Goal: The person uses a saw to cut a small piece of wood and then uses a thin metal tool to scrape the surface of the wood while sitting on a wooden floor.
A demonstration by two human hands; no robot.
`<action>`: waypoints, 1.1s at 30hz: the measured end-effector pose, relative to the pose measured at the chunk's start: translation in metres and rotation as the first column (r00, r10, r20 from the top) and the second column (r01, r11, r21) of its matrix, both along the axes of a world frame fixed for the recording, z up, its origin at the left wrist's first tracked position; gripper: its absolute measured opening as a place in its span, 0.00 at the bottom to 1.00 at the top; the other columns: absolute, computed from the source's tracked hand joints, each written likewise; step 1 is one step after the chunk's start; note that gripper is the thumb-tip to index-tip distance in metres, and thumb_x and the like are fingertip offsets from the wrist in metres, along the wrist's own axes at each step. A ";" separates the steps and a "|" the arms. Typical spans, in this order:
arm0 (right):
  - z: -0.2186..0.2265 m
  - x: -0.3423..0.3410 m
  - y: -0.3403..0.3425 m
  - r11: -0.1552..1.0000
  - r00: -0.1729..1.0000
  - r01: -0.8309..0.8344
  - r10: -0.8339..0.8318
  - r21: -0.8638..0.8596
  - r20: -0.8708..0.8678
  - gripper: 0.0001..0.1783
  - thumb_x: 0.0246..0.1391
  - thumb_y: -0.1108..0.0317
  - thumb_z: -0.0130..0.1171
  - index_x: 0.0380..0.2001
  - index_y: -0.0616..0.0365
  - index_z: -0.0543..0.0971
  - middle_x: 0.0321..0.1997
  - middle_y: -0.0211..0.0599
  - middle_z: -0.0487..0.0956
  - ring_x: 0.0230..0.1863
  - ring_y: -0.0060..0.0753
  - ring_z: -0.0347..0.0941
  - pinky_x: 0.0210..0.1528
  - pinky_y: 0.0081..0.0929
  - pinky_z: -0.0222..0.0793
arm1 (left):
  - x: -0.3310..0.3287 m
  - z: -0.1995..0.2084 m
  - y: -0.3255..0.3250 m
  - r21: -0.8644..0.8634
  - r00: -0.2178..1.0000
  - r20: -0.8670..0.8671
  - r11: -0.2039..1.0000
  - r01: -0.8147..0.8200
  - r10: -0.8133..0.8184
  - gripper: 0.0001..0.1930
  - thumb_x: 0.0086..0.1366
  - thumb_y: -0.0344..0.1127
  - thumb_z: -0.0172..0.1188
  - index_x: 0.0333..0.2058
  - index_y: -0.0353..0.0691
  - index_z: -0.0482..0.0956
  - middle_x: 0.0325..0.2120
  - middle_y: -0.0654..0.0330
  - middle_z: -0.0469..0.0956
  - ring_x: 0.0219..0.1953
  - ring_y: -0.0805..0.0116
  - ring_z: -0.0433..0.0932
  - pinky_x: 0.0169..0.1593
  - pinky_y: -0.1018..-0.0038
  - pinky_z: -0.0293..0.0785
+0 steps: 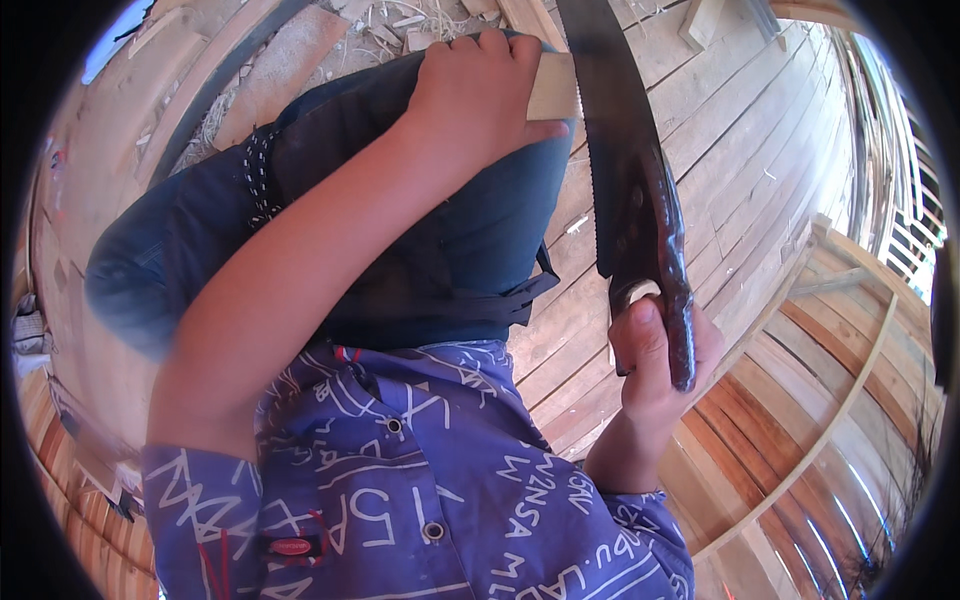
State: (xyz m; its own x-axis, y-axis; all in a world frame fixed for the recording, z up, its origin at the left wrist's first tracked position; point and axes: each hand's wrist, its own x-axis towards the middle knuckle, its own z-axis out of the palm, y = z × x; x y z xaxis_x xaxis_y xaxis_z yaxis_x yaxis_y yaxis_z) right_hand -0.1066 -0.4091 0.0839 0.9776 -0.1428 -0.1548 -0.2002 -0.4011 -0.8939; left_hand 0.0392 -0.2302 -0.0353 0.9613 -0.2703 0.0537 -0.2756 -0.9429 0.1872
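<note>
My right hand is wrapped round the dark handle of a handsaw. The saw's blade points away from me, toothed edge to the left, beside the end of a pale wooden block. Whether the teeth touch the wood, I cannot tell. My left hand grips that block from above, fingers over its far side and thumb along its near side. The block rests on my bent knee, in dark trousers; its left part is hidden under my hand.
Under me lies a plank floor. Wood shavings and offcuts are scattered at the far left, near long boards. To the right stands a low plank panel with a wooden frame. Slatted rails rise at the far right.
</note>
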 end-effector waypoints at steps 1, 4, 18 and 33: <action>0.001 0.000 0.000 1.000 1.000 0.006 -0.006 -0.001 -0.004 0.14 0.56 0.70 0.64 0.20 0.64 0.74 0.13 0.25 0.67 0.17 0.13 0.57 0.19 0.19 0.48 | 0.000 -0.003 0.000 -0.016 0.999 0.041 1.000 -0.003 0.004 0.43 0.48 0.70 0.66 0.49 0.35 0.73 0.37 0.50 0.78 0.38 0.56 0.82 0.42 0.62 0.77; 0.008 -0.019 -0.010 0.999 0.997 -0.041 0.039 -0.028 -0.069 0.14 0.54 0.67 0.66 0.21 0.64 0.75 0.13 0.26 0.67 0.16 0.16 0.57 0.19 0.21 0.49 | 0.003 -0.010 0.003 -0.045 0.990 0.138 0.999 -0.018 0.024 0.40 0.50 0.71 0.64 0.43 0.37 0.74 0.31 0.54 0.78 0.30 0.60 0.82 0.32 0.65 0.78; 0.015 -0.023 -0.024 0.992 0.989 -0.125 0.123 -0.023 -0.081 0.13 0.54 0.68 0.63 0.20 0.62 0.74 0.13 0.27 0.66 0.15 0.19 0.58 0.19 0.22 0.49 | 0.007 0.025 0.015 -0.098 0.988 -0.125 0.992 0.076 -0.088 0.36 0.59 0.61 0.60 0.50 0.30 0.70 0.43 0.42 0.77 0.45 0.49 0.80 0.47 0.57 0.77; 0.029 -0.039 -0.027 0.999 0.989 -0.029 0.023 -0.044 -0.143 0.13 0.48 0.66 0.65 0.18 0.61 0.74 0.12 0.28 0.64 0.14 0.22 0.57 0.18 0.26 0.48 | 0.011 0.011 0.016 -0.105 0.992 -0.084 0.991 0.080 -0.089 0.38 0.58 0.62 0.60 0.52 0.29 0.69 0.45 0.41 0.77 0.46 0.46 0.79 0.50 0.56 0.76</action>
